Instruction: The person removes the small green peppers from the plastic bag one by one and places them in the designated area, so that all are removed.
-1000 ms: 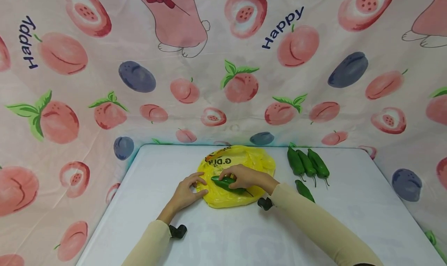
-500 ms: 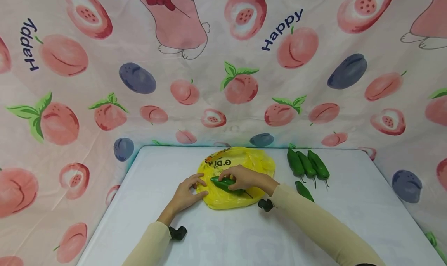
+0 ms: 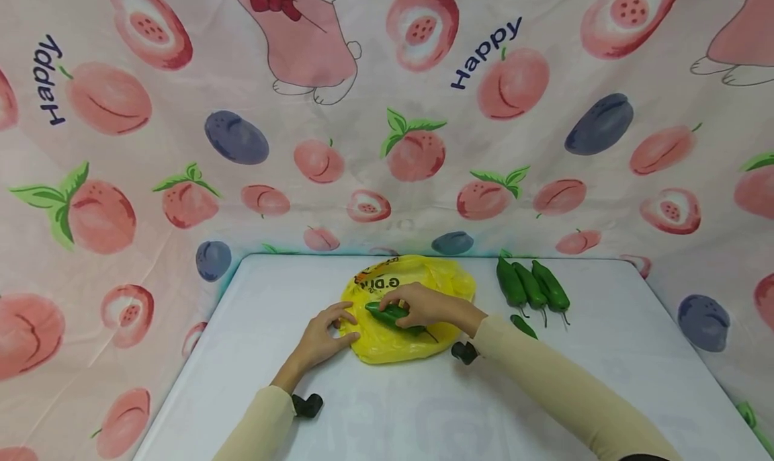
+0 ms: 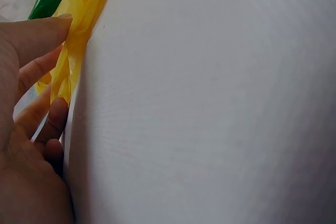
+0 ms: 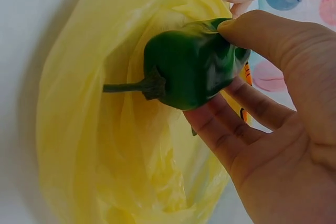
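Observation:
A yellow plastic bag (image 3: 387, 350) with dark print lies on the white table, its mouth spread towards me. My right hand (image 3: 426, 306) pinches a green chili pepper (image 3: 382, 315) between thumb and fingers, over the bag's mouth. In the right wrist view the stem of this pepper (image 5: 184, 69) points away from the palm, with yellow plastic behind it. At the bag's left edge, my left hand (image 3: 323, 330) holds the rim, thumb on the near side and fingers on the far side. The left wrist view shows its fingertips against the crumpled plastic (image 4: 79, 40).
Three green peppers (image 3: 531, 286) lie side by side at the table's back right. Another green pepper (image 3: 523, 326) lies nearer, partly covered by the right sleeve (image 3: 544, 373). Behind the table (image 3: 387, 414) hangs a fruit-printed cloth (image 3: 363, 125).
The right forearm has shifted slightly, and its sleeve covers more of the lone pepper. Both hands keep their holds on the pepper and the bag.

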{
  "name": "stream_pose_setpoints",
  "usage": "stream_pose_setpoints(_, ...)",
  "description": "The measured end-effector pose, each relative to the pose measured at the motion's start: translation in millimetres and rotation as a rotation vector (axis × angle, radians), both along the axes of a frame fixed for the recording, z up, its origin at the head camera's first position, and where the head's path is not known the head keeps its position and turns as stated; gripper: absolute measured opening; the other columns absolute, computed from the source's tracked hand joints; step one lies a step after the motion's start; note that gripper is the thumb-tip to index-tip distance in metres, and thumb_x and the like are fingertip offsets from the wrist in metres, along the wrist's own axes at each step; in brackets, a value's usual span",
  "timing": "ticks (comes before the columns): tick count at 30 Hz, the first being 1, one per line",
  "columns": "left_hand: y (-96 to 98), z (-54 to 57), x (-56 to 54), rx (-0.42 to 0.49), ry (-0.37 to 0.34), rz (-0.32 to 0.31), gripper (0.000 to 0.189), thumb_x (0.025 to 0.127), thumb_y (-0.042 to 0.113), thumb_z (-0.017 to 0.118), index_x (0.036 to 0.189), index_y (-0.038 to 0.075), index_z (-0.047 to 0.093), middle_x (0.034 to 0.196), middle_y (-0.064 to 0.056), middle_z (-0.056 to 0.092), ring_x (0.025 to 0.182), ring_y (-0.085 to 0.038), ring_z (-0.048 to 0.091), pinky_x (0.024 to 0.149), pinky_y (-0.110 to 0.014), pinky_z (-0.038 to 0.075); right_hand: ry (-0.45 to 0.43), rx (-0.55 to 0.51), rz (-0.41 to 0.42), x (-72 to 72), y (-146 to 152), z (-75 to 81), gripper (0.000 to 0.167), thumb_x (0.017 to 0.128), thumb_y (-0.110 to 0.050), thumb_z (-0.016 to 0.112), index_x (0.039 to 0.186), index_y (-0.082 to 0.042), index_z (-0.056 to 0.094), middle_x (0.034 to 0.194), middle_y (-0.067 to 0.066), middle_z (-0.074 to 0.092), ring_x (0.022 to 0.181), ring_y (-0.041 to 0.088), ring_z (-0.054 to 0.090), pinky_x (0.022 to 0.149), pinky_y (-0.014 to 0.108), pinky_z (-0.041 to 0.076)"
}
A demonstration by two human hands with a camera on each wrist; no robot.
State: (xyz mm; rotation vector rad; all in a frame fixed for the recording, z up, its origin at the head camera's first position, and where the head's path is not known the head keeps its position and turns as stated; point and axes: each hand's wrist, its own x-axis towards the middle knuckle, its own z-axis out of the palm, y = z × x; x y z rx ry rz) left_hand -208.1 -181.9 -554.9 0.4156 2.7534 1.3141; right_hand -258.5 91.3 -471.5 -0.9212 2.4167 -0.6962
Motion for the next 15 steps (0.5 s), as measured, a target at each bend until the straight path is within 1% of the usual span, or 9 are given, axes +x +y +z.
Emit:
stream_pose_setpoints(5, 0.0, -0.1, 1.0, -0.004, -0.004, 0.004, 0.018, 0.088, 0.026, 0.083, 0.102, 0.029, 0.072, 0.149, 0.0, 0.056, 0.105, -0.017, 0.054, 0.102, -0.045, 0.042, 0.033, -0.023, 0.003, -0.7, 3, 4.5, 0.038, 0.093, -0.01, 0.077, 0.127, -0.024, 0.069, 0.136, 0.0, 0.062, 0.109, 0.018, 0.061, 0.096, 0.036, 0.053)
stream_pose_setpoints(9, 0.3, -0.2, 1.4, -0.012, 0.01, 0.005, 0.017, 0.088, 0.027, 0.083, 0.102, 0.028, 0.072, 0.148, -0.001, 0.057, 0.103, -0.017, 0.054, 0.1, -0.045, 0.042, 0.075, -0.043, 0.005, 0.7, 4, 10.5, 0.039, 0.093, -0.013, 0.077, 0.13, -0.023, 0.068, 0.137, 0.001, 0.06, 0.114, 0.018, 0.059, 0.097, 0.036, 0.053)
stream_pose_setpoints(12, 0.7, 0.3, 1.5, -0.013, 0.02, 0.003, 0.017, 0.088, 0.027, 0.083, 0.102, 0.027, 0.073, 0.148, -0.001, 0.057, 0.102, -0.017, 0.054, 0.098, -0.045, 0.043, 0.091, -0.047, -0.007, 2.7, 5, 15.6, 0.04, 0.094, -0.015, 0.077, 0.131, -0.024, 0.067, 0.136, 0.002, 0.06, 0.115, 0.019, 0.058, 0.098, 0.037, 0.053)
stream_pose_setpoints(15, 1.2, 1.5, 1.3, -0.004, 0.011, 0.002, 0.018, 0.088, 0.026, 0.083, 0.102, 0.027, 0.073, 0.148, -0.001, 0.057, 0.103, -0.017, 0.054, 0.099, -0.045, 0.043, 0.105, -0.046, -0.018, 4.0, 5, 19.0, 0.04, 0.094, -0.015, 0.077, 0.131, -0.025, 0.068, 0.133, 0.002, 0.061, 0.111, 0.019, 0.059, 0.096, 0.035, 0.053)
